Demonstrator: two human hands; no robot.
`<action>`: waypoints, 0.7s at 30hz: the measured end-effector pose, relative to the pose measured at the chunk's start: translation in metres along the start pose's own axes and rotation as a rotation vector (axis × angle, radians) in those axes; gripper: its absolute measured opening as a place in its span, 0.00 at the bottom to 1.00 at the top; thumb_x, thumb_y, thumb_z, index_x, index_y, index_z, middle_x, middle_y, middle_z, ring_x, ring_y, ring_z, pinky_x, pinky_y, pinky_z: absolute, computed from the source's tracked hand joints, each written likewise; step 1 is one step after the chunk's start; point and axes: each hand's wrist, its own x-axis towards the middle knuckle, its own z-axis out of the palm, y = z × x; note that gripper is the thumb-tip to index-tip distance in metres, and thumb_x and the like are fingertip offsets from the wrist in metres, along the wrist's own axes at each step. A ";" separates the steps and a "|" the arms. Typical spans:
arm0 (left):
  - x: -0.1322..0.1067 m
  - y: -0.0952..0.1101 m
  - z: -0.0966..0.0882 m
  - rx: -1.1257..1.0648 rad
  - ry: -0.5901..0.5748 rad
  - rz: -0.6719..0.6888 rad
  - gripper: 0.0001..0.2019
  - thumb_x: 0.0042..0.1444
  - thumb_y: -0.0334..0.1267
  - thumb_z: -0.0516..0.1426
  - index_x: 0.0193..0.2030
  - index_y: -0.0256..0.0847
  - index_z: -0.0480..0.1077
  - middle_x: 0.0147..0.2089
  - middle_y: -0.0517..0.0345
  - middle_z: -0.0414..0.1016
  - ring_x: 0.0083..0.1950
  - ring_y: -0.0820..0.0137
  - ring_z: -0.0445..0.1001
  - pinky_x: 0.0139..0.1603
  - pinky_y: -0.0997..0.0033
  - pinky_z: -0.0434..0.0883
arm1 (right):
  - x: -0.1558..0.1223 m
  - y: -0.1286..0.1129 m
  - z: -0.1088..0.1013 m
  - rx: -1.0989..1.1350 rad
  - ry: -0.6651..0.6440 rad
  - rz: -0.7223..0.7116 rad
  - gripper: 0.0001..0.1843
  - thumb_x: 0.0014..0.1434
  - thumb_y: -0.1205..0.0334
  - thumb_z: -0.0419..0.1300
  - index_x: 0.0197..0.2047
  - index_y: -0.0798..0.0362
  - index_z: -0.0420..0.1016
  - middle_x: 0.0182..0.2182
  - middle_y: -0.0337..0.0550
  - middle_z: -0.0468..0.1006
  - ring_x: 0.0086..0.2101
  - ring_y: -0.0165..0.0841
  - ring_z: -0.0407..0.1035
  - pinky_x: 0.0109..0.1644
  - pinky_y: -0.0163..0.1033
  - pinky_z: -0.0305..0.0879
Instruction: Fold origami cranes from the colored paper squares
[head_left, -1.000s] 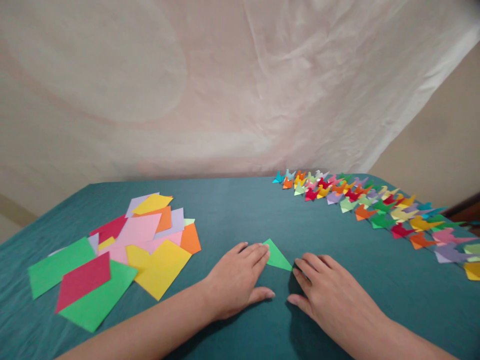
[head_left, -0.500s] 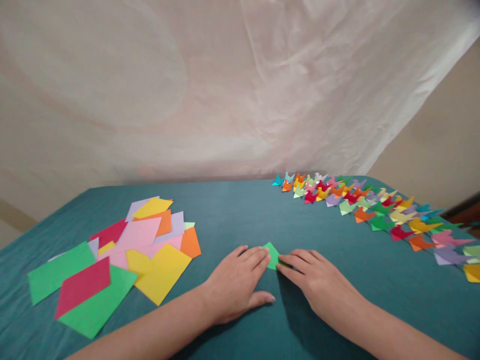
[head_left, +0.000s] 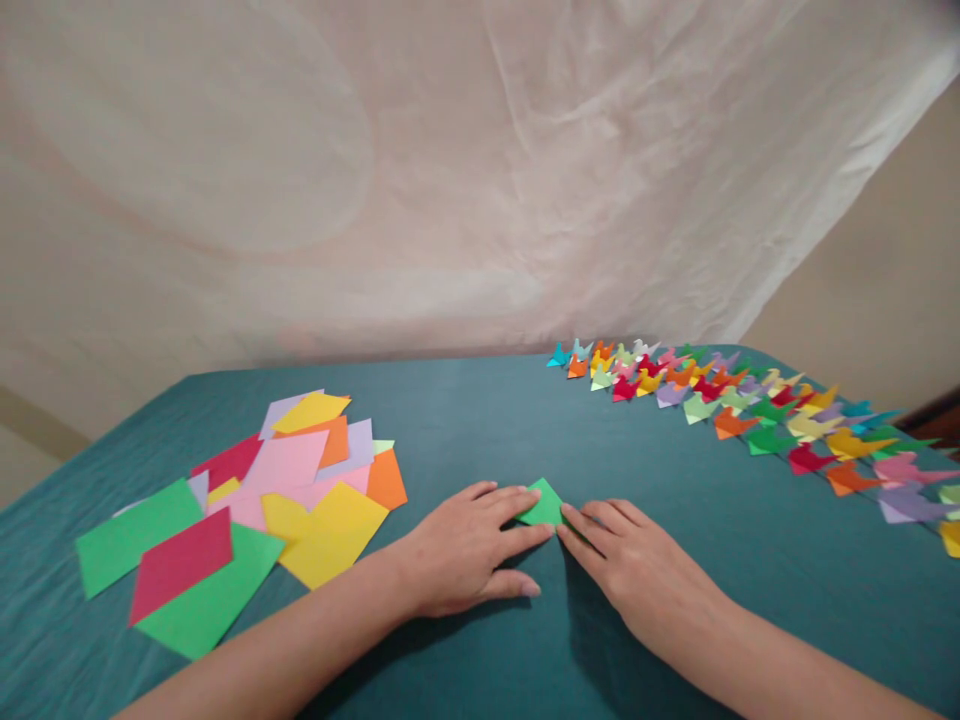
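Note:
A small folded green paper [head_left: 544, 503] lies on the teal tablecloth [head_left: 480, 420] near the front middle. My left hand [head_left: 472, 545] lies flat with fingers stretched out, the fingertips resting on the paper's left and lower edge. My right hand [head_left: 637, 570] also lies flat, with its fingertips pressing the paper's right corner. The tips of both hands nearly meet at the paper's lower point. Most of the paper's near part is hidden under the fingers.
A loose heap of coloured paper squares [head_left: 247, 500] spreads over the left of the table. Rows of several small folded paper birds [head_left: 750, 410] run along the right side toward the far edge. A pale cloth backdrop [head_left: 450, 180] hangs behind.
My right hand slid left onto the green paper, whose visible part shrank from a wide triangle to a small shape. My left fingertips moved right along its lower edge.

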 end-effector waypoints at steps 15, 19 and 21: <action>-0.010 -0.002 -0.017 0.038 0.028 -0.107 0.22 0.59 0.55 0.47 0.55 0.51 0.66 0.65 0.55 0.54 0.67 0.55 0.45 0.63 0.52 0.50 | 0.001 -0.001 0.000 -0.025 0.007 -0.008 0.12 0.53 0.69 0.58 0.42 0.57 0.75 0.41 0.49 0.77 0.38 0.37 0.65 0.41 0.42 0.58; -0.014 -0.003 -0.020 0.052 0.021 -0.150 0.21 0.59 0.56 0.47 0.52 0.50 0.69 0.63 0.54 0.56 0.67 0.54 0.45 0.63 0.51 0.50 | 0.001 0.000 0.000 -0.028 0.016 -0.019 0.12 0.52 0.69 0.59 0.41 0.57 0.75 0.41 0.49 0.77 0.36 0.37 0.65 0.40 0.42 0.58; -0.015 -0.003 -0.022 0.068 0.006 -0.177 0.22 0.58 0.56 0.47 0.51 0.49 0.70 0.63 0.53 0.58 0.67 0.53 0.45 0.62 0.49 0.50 | 0.001 -0.001 0.000 -0.028 0.020 -0.015 0.13 0.51 0.68 0.60 0.41 0.57 0.76 0.41 0.48 0.77 0.36 0.37 0.65 0.40 0.42 0.59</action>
